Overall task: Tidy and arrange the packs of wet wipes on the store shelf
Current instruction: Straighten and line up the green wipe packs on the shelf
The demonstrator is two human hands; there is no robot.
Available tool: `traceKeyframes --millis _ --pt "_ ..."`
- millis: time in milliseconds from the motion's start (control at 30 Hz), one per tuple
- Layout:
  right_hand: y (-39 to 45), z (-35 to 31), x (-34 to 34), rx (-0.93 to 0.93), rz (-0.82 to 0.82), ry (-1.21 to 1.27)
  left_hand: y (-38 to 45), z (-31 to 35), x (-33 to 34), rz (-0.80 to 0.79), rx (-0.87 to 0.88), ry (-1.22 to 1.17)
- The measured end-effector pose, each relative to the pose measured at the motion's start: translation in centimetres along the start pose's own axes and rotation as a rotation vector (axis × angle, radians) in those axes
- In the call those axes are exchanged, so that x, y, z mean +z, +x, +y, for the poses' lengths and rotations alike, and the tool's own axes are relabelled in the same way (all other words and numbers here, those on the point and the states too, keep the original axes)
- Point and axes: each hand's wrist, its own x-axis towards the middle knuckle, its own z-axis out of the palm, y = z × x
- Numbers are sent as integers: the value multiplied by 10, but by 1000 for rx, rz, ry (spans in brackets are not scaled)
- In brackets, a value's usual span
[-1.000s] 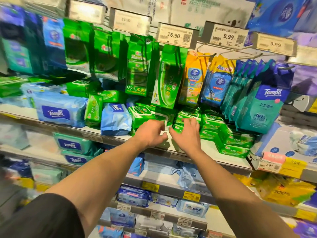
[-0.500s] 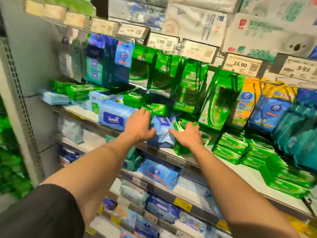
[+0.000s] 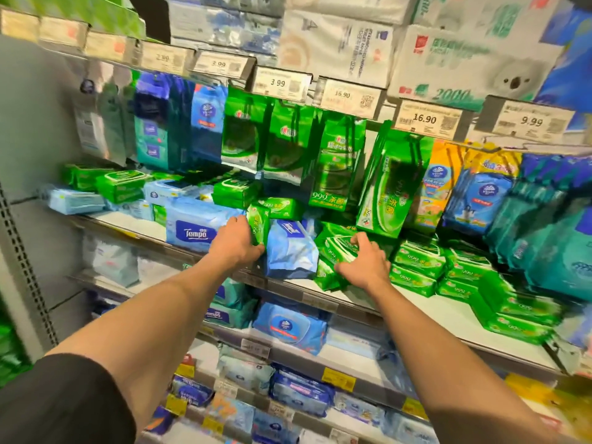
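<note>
At the far left of the shelf (image 3: 134, 224), green and pale blue packs lie mixed and at odd angles, so that stretch looks untouched. Next comes the big Tempo pack (image 3: 195, 230), lying flat and square enough. Your left hand (image 3: 235, 243) has its fingers curled round a small green pack (image 3: 259, 225) standing on edge between the Tempo pack and a crumpled blue pack (image 3: 290, 251) that leans at the shelf's front; both seem out of place. Your right hand (image 3: 362, 261) grips the top of a tilted green stack (image 3: 336, 254), thumb on the near side, fingers over the far side. To its right, the green rows (image 3: 416, 267) lie flat and stacked, which reads as done. I judge the job about half finished: middle and left remain.
</note>
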Motion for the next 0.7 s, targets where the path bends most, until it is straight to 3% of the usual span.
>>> traceKeyframes --millis 167,467,700 --pt "-10 54 -36 65 -29 119 11 13 -1 58 -24 9" --pt "-31 157 -90 134 11 -214 22 39 9 145 -117 102" --pt "-26 183 -96 131 -40 -179 38 51 12 171 -210 71"
